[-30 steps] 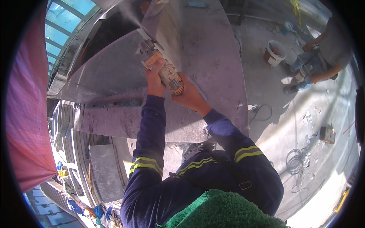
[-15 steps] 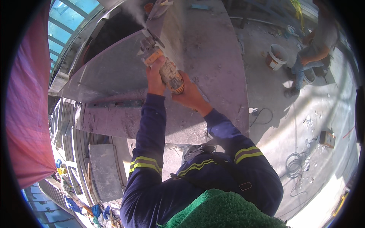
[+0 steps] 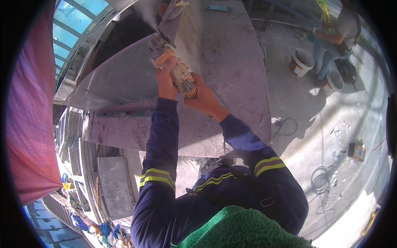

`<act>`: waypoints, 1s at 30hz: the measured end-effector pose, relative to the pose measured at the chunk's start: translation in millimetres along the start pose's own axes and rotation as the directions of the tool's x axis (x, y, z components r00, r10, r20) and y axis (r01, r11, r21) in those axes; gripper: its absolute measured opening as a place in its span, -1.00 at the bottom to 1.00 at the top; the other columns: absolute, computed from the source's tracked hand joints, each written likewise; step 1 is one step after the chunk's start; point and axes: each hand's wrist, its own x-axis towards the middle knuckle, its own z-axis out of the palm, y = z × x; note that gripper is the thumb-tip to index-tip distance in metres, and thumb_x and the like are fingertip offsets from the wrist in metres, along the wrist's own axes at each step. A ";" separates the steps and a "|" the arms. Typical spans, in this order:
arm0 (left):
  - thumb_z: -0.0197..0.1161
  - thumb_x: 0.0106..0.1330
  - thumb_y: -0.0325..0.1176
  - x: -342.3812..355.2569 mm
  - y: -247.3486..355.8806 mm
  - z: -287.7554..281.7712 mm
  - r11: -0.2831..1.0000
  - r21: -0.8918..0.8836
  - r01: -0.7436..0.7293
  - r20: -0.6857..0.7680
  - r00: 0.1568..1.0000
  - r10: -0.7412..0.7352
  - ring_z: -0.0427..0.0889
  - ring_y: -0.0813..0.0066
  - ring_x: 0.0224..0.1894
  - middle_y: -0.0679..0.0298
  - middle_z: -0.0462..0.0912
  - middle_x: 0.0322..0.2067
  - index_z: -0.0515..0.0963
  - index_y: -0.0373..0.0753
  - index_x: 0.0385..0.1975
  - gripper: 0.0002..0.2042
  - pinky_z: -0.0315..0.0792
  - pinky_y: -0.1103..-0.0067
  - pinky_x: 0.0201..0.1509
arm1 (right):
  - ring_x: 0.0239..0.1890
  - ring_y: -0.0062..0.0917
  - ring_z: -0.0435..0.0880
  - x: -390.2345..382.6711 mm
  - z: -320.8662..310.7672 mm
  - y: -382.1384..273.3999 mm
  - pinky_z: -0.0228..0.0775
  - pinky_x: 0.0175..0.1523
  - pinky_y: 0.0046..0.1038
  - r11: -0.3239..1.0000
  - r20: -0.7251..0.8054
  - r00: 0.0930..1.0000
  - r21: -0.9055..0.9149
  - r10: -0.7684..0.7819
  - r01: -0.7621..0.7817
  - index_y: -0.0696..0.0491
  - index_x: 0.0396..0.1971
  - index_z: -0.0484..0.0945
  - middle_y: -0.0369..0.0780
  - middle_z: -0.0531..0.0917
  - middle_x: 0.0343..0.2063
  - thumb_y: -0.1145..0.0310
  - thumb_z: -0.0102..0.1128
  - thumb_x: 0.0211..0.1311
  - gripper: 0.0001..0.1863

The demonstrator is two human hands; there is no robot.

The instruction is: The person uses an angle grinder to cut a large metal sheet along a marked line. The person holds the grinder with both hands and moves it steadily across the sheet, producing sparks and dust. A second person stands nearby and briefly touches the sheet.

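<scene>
A dusty orange and grey angle grinder (image 3: 181,77) is held in both hands over a large dust-covered work table (image 3: 235,82). My left hand (image 3: 167,80) wraps round its front part, behind the disc. Its rear end is gripped by my right hand (image 3: 203,97). The grinder's disc (image 3: 166,37) meets the upper edge of a thin grey slab (image 3: 124,70) that stands on the table. Pale dust (image 3: 144,12) streams off from the disc toward the far left. The exact contact point is partly hidden by the tool.
To the right, a person (image 3: 335,37) is beside two buckets (image 3: 302,62). A coiled cable (image 3: 319,180) and a small box (image 3: 356,151) lie on the floor. Stacked panels (image 3: 115,186) are at the lower left, near a red sheet (image 3: 33,111).
Both my hands and the grinder have shifted slightly left, the disc still at the slab's edge. The person at the right has straightened up and drawn back from the buckets.
</scene>
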 end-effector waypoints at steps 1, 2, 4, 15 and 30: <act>0.49 0.42 -0.14 2.3 -0.5 -0.9 1.000 0.000 0.001 0.003 1.000 -0.001 0.82 0.19 -0.18 0.14 0.72 -0.20 0.60 -0.35 0.05 -0.57 0.75 0.26 0.00 | 0.16 -0.01 0.80 0.5 0.0 0.0 0.60 0.23 -0.18 1.000 0.003 1.000 -0.002 0.000 0.000 0.02 0.54 0.25 0.06 0.74 0.08 0.34 0.56 0.02 0.02; 0.49 0.42 -0.13 4.2 -1.1 -1.5 1.000 0.007 0.013 -0.010 1.000 -0.013 0.82 0.19 -0.19 0.14 0.72 -0.20 0.60 -0.35 0.05 -0.57 0.75 0.26 0.00 | 0.15 -0.02 0.80 0.6 -0.7 -0.5 0.60 0.22 -0.18 1.000 0.006 1.000 -0.008 0.014 -0.013 0.02 0.54 0.25 0.06 0.74 0.08 0.35 0.56 0.02 0.02; 0.48 0.43 -0.12 7.1 -2.4 -4.3 1.000 0.007 0.007 0.008 1.000 -0.008 0.82 0.19 -0.19 0.13 0.73 -0.19 0.61 -0.35 0.04 -0.58 0.75 0.27 0.01 | 0.14 -0.04 0.80 1.6 -0.4 -0.7 0.60 0.21 -0.18 1.000 0.000 1.000 -0.006 0.005 -0.005 0.01 0.53 0.26 0.05 0.75 0.07 0.34 0.57 0.02 0.01; 0.46 0.47 -0.21 3.8 -4.9 -5.4 1.000 -0.006 0.013 -0.005 1.000 -0.013 0.83 0.18 -0.15 0.10 0.75 -0.15 0.61 -0.39 0.10 -0.60 0.76 0.25 0.00 | 0.07 -0.07 0.83 0.1 1.8 12.0 0.62 0.15 -0.21 0.999 -0.011 0.999 0.001 -0.040 0.040 0.01 0.50 0.27 0.02 0.76 0.04 0.35 0.60 0.02 0.00; 0.48 0.44 -0.25 -8.7 -14.7 -9.6 1.000 -0.010 0.023 0.024 0.999 -0.023 0.82 0.20 -0.09 0.14 0.72 -0.09 0.56 -0.34 0.21 -0.55 0.75 0.26 0.04 | 0.10 -0.13 0.82 -12.9 2.5 24.4 0.63 0.17 -0.24 1.000 -0.005 1.000 0.015 -0.018 0.018 0.03 0.51 0.27 0.02 0.75 0.08 0.37 0.59 0.04 -0.01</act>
